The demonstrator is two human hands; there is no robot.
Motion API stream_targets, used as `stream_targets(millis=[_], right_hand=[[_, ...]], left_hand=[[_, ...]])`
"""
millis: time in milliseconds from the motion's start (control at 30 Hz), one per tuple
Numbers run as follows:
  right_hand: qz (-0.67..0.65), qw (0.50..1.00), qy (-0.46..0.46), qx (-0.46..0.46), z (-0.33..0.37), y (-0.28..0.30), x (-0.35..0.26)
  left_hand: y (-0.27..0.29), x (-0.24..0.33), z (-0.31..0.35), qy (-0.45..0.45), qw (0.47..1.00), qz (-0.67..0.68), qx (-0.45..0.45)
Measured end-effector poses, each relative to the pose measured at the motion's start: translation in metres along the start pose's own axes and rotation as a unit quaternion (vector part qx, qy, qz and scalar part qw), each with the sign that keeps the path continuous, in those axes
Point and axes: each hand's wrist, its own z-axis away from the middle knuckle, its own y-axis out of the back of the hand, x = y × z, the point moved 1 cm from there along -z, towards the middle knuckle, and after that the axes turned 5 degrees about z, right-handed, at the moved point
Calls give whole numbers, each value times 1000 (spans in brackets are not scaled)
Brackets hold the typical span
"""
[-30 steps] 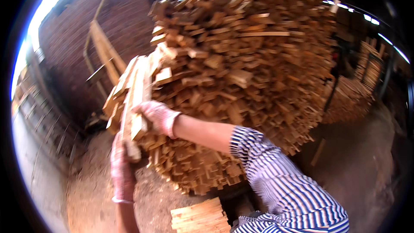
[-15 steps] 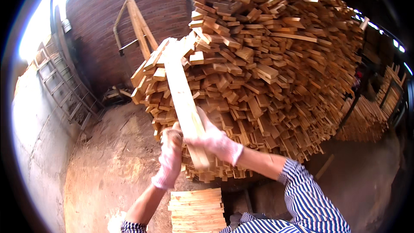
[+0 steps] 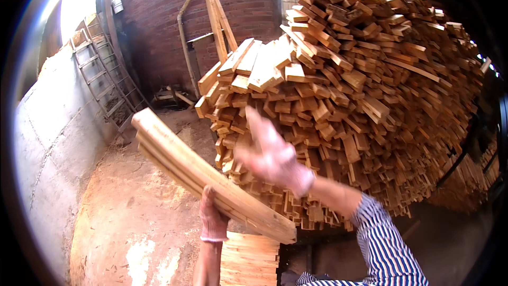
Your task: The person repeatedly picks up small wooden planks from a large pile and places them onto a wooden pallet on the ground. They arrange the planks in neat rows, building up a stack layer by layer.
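Note:
A few wooden boards (image 3: 196, 168), stacked face to face, rest at a slant in my gloved left hand (image 3: 213, 218). The thumb presses on their near side; the other fingers are hidden beneath. Just to the right, my gloved right hand (image 3: 278, 161) is off the boards, its fingers stretched out and slightly blurred. Behind it rises a tall pile of short sawn boards (image 3: 365, 111), their ends facing me. Below the held boards, close to my body, lies a neat stack of pale boards (image 3: 248, 259), partly covered by them.
At the left, a ladder (image 3: 98, 77) leans by a pale low wall (image 3: 50, 137). A brick wall (image 3: 153, 26) stands at the back, with two long planks (image 3: 218, 18) propped upright near it. The dirt floor (image 3: 127, 201) spreads out at the left.
The boards have swung from nearly upright, pointing at the pile, to slanting leftward in my left hand. My right hand has let go of its board and opened. The view has shifted left.

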Motion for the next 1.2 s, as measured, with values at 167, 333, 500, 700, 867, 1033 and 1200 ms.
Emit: stream_targets(millis=[167, 333, 500, 700, 867, 1033, 1200], right_hand=[[179, 960, -212, 29, -249, -24, 49], [556, 703, -384, -223, -355, -91, 109], [305, 894, -311, -104, -357, -42, 102], [-446, 846, -279, 85, -216, 42, 59], [-252, 961, -36, 105, 39, -9, -6], [-93, 991, 93, -29, 207, -32, -22], [-53, 971, 111, -206, 287, -60, -35]], left_hand=[[18, -8, 18, -11, 995, 104, 2], [80, -19, 35, -44, 987, 123, 93], [134, 4, 60, -85, 979, 70, 171], [175, 0, 52, -229, 960, 38, 155], [123, 23, 58, 5, 981, 126, 149], [130, 26, 54, -31, 979, 201, 22], [128, 25, 115, -66, 976, 153, 137]])
